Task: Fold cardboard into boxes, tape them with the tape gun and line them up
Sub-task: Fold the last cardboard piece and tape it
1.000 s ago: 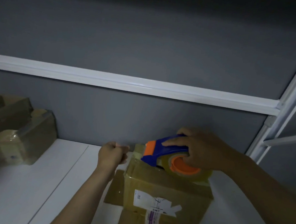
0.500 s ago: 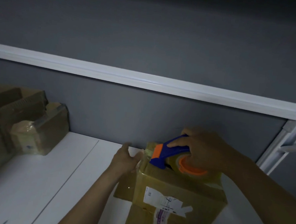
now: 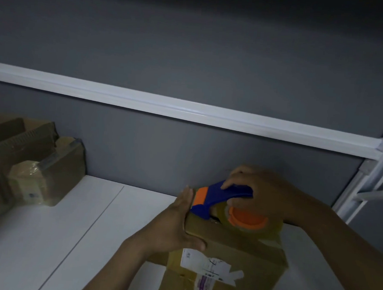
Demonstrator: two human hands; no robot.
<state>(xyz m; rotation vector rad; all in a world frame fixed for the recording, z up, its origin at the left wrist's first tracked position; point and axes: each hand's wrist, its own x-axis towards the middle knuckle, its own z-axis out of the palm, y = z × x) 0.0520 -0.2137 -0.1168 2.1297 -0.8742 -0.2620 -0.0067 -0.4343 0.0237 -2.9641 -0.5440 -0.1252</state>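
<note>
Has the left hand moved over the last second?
Yes. The left hand has moved right, closing the gap to the cardboard box, and now presses flat against its left side.

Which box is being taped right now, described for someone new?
On the white table by the grey wall, skip the taped boxes lined up at far left. It is the cardboard box at the right, the only one with a white shipping label and the blue-and-orange tape gun on top.
</note>
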